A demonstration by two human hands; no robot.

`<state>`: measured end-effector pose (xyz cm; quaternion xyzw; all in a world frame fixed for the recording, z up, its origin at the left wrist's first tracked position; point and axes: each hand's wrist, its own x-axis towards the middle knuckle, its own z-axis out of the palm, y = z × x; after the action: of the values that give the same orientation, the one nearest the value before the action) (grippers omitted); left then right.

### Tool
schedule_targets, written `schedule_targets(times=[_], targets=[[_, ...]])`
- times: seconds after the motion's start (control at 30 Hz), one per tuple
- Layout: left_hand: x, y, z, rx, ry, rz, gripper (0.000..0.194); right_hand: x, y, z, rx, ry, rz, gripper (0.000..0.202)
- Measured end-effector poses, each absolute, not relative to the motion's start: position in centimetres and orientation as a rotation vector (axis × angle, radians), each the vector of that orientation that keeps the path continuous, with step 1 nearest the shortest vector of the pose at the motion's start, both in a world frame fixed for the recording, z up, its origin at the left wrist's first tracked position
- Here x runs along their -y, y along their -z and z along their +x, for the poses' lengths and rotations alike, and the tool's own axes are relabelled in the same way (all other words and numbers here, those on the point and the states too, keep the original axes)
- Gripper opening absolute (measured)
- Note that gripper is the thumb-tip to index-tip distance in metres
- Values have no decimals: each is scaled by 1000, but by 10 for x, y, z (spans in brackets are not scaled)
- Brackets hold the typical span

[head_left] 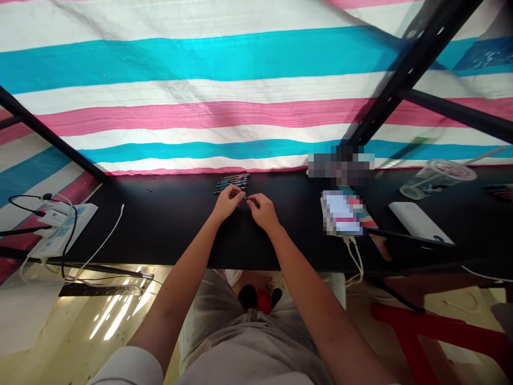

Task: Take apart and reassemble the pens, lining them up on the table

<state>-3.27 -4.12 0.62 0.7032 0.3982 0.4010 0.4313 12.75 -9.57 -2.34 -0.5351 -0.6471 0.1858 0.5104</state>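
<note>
My left hand [230, 202] and my right hand [262, 210] meet above the black table [168, 219], fingers closed in a pinch. Between the fingertips shows a small dark piece [246, 198], too small to name, which both hands appear to grip. Just behind my left hand several pens [232, 181] lie side by side in a row, their near ends partly hidden by that hand.
On the left stands a white power strip [82, 216] with plugs and a loose white cable [108, 235]. To the right are a blurred-out phone [342, 213] with cables, a white oblong device [417, 220] and a clear plastic cup [430, 179]. A red stool [452, 331] stands below.
</note>
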Motion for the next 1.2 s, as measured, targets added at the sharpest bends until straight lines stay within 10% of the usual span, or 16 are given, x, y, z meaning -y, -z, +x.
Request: schedule_targets(times=[0.73,1.2], targets=[[38,-1,-26,-892,-1212,1230,40,68,1,147,436,-1539,-584,30],[30,-6,-32,-767,-1016,891,84,63,16,139,454,-1412,-524,33]])
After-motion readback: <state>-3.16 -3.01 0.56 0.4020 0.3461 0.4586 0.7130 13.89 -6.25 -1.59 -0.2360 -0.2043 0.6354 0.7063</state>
